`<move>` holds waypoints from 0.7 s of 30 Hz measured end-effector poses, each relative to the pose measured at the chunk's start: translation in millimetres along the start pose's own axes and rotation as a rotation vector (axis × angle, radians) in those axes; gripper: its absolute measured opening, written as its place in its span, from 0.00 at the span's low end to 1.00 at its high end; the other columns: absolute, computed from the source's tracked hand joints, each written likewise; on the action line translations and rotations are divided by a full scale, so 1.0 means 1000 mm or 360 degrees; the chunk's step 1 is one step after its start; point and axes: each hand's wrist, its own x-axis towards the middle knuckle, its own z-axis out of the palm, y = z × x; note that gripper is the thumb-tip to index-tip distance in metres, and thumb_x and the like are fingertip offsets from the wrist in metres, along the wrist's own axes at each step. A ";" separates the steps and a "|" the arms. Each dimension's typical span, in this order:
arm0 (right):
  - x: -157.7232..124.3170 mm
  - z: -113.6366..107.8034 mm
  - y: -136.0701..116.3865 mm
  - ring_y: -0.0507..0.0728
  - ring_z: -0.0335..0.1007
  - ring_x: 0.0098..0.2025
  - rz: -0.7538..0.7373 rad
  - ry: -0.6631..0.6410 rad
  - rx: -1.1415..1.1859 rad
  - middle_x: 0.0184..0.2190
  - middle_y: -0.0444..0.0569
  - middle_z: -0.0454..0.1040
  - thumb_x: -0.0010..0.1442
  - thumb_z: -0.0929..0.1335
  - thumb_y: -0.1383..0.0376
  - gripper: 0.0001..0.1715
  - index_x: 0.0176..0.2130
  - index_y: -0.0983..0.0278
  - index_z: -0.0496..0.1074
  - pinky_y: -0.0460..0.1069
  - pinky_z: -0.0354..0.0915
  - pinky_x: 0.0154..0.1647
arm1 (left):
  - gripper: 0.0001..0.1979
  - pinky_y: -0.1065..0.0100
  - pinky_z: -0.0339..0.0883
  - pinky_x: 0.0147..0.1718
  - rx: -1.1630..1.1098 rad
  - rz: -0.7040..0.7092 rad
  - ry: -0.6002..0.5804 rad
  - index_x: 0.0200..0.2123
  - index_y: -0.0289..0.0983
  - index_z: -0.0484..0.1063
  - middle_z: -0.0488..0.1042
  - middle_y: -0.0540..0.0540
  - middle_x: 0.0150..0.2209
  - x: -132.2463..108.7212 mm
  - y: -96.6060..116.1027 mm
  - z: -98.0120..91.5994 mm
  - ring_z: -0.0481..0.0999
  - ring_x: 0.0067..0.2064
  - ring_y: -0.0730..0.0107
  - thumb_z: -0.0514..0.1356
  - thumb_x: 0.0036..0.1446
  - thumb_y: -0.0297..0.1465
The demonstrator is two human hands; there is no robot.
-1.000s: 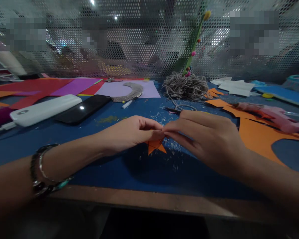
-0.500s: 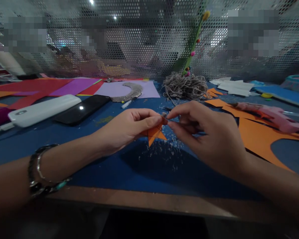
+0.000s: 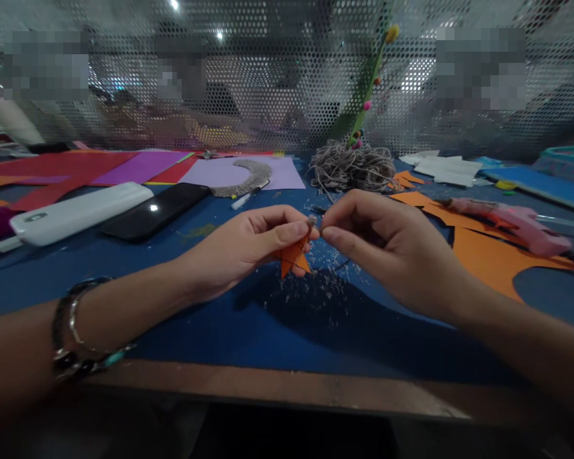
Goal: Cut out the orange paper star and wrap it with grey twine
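Between thumb and fingers, my left hand [image 3: 249, 248] grips an orange paper star [image 3: 294, 256] with dark lines on it. A small grey tuft [image 3: 311, 220] shows at the star's upper tip, by my left thumb. My right hand [image 3: 387, 248] is just right of the star, its thumb and index finger pinched together; what they hold, if anything, is too small to make out. Small pale scraps [image 3: 332, 287] lie on the blue tabletop [image 3: 182, 338] beneath both hands.
Beyond my hands lie a tangled grey yarn pile [image 3: 354, 167] and a grey crescent [image 3: 243, 178] on lilac paper [image 3: 287, 173]. A black phone [image 3: 157, 211] and white device [image 3: 81, 213] are left. Right are a pink glue gun [image 3: 516, 223] and orange paper [image 3: 483, 258].
The orange star has turned in my left hand, and more of my left fingertips shows behind it. My right thumb and index finger have closed together and sit slightly off the star.
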 end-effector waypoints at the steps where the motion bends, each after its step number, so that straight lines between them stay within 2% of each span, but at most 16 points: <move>1: 0.001 -0.001 0.000 0.47 0.54 0.22 0.0005 -0.0018 0.0049 0.21 0.43 0.61 0.57 0.62 0.64 0.07 0.28 0.63 0.65 0.43 0.53 0.21 | 0.06 0.79 0.61 0.22 -0.0008 0.0005 -0.0016 0.25 0.35 0.67 0.68 0.55 0.22 0.000 0.000 0.000 0.69 0.22 0.82 0.58 0.53 0.30; 6: 0.005 -0.007 -0.001 0.47 0.57 0.24 0.0006 -0.0211 0.0303 0.23 0.42 0.64 0.57 0.63 0.65 0.07 0.28 0.65 0.65 0.42 0.55 0.23 | 0.07 0.79 0.63 0.20 0.0066 0.0007 -0.0222 0.25 0.36 0.67 0.69 0.56 0.21 0.000 0.001 -0.004 0.69 0.20 0.81 0.60 0.51 0.32; 10: 0.007 -0.009 0.004 0.46 0.57 0.24 0.0042 -0.0438 0.0336 0.22 0.42 0.64 0.56 0.63 0.65 0.07 0.28 0.66 0.66 0.42 0.56 0.23 | 0.06 0.79 0.62 0.19 0.0258 -0.0069 -0.0369 0.25 0.36 0.68 0.69 0.54 0.19 -0.001 0.004 -0.005 0.69 0.19 0.80 0.58 0.53 0.30; 16: 0.009 -0.007 0.007 0.46 0.57 0.23 0.0165 -0.0564 0.0321 0.20 0.40 0.64 0.53 0.65 0.65 0.07 0.26 0.66 0.66 0.42 0.55 0.22 | 0.07 0.80 0.61 0.23 0.0608 -0.0111 -0.0332 0.23 0.34 0.68 0.67 0.54 0.21 -0.003 0.004 0.000 0.66 0.23 0.81 0.57 0.52 0.26; 21: 0.006 -0.005 0.003 0.45 0.59 0.22 0.0279 -0.0578 0.0295 0.19 0.40 0.67 0.53 0.65 0.67 0.07 0.25 0.66 0.68 0.41 0.54 0.21 | 0.06 0.78 0.58 0.25 0.0977 -0.0119 -0.0303 0.26 0.35 0.69 0.66 0.54 0.22 -0.002 0.000 0.002 0.65 0.26 0.79 0.56 0.52 0.31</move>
